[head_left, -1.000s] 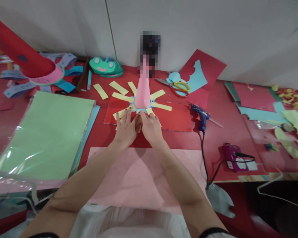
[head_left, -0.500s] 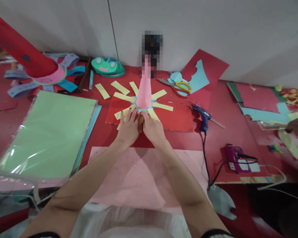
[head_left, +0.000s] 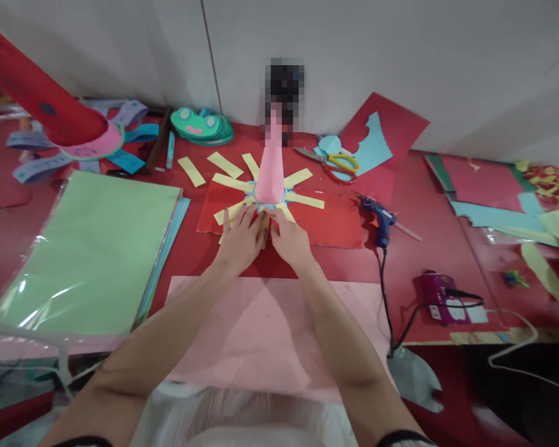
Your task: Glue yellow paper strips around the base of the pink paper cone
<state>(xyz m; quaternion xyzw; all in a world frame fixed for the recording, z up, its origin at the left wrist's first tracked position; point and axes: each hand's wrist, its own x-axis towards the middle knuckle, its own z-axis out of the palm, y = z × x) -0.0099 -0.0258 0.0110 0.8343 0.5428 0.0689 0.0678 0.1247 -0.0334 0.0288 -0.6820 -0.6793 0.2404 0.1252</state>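
A pink paper cone [head_left: 271, 174] stands upright on a light-blue scalloped base, with several yellow paper strips [head_left: 306, 200] spread out around it like rays. Under them lies a red board [head_left: 335, 222]. My left hand [head_left: 242, 239] rests over the front strips with its fingers stretched out. Beside it, my right hand [head_left: 289, 237] has its fingers bent together at the near edge of the base, on the inner end of a front yellow strip. The fingers partly cover that strip and the base there.
To the right lie a corded glue gun [head_left: 379, 218], scissors [head_left: 340, 166] and a purple power socket [head_left: 445, 299]. Bagged green paper [head_left: 102, 248] is at left, near a red paper tube [head_left: 41, 87]. Green frog cut-outs [head_left: 200, 126] sit by the wall; pink paper [head_left: 270, 329] lies in front.
My fingers have shifted slightly at the front strip, and the left fingers lie a little nearer the right hand. At the far right, another person's hand has drawn back mostly out of view.
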